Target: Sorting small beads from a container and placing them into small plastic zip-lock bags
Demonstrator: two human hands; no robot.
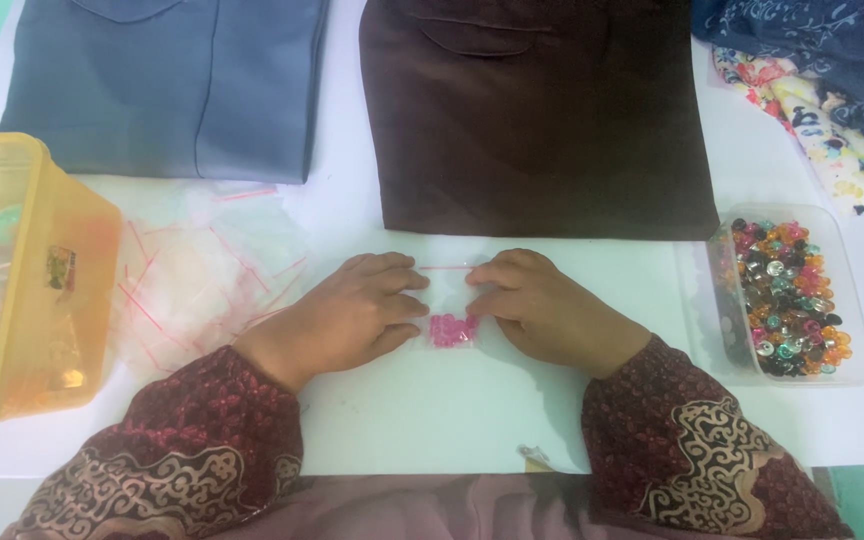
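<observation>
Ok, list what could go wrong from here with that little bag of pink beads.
1. The left hand and right hand press on the small clear bag; if its red-striped top isn't fully closed, the pink beads could spill onto the white table.
2. The open tray of mixed beads sits close by the right sleeve; a careless sweep might knock it.

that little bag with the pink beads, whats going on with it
A person in patterned maroon sleeves has both hands flat on a small clear bag lying on the white table. The left hand and right hand press on its two sides, near the red strip at its top. Pink beads sit bunched at the bottom of it. A pile of empty bags lies to the left beside a yellow tub, and a clear tray of mixed beads stands to the right.
</observation>
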